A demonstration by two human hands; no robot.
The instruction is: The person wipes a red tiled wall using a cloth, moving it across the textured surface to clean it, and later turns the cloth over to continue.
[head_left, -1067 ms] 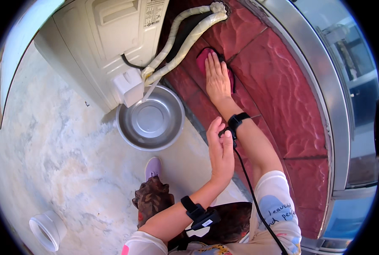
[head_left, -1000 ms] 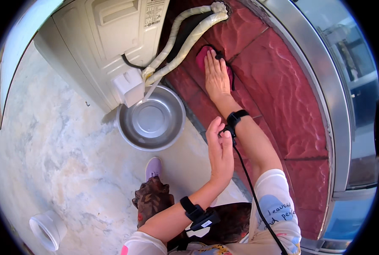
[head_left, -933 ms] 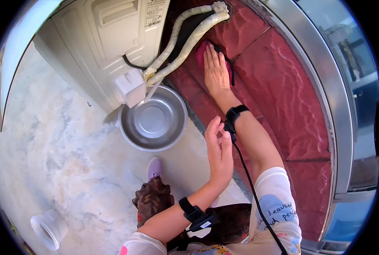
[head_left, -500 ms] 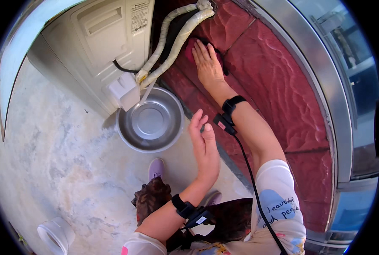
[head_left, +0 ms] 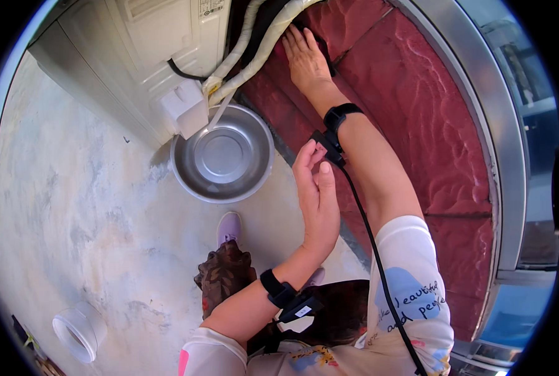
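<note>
My right hand (head_left: 305,59) lay flat and open on the red wall (head_left: 417,113); my left hand (head_left: 317,188), open too, fingered the wrist cable (head_left: 361,213), which I feared could tug loose.

Showing a silver steel bowl (head_left: 224,156) on mottled grey floor (head_left: 72,219), beside a rough dark red wall (head_left: 417,113), a cream machine (head_left: 148,56), a lilac shoe (head_left: 228,227), black wrist straps, white patterned sleeves.
</note>
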